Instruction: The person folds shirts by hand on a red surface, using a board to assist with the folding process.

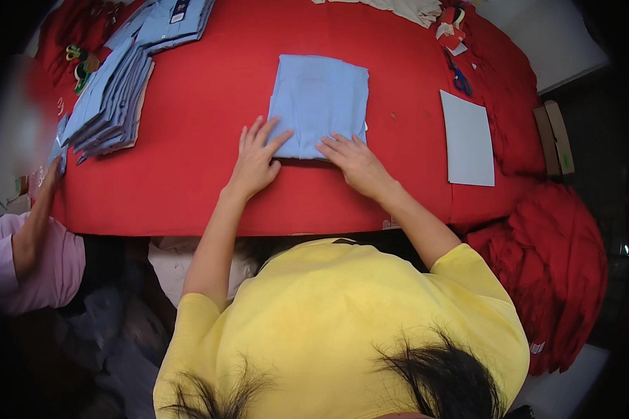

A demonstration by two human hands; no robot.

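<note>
A light blue shirt (320,101), folded into a near rectangle, lies flat on the red cloth-covered table (210,140) in front of me. At its lower left corner is my left hand (255,157), fingers spread, with the thumb and forefinger near or on the fabric's edge. My right hand (356,162) rests its fingertips on the shirt's lower right part, fingers stretched out. Neither hand grips anything. A small white bit shows at the shirt's right edge.
Folded blue shirts (112,101) are stacked at the left, with more (168,24) behind. At the right lie a white sheet (468,138), blue-handled scissors (460,78) and red fabric (545,265). A co-worker's arm (31,227) reaches in at the far left.
</note>
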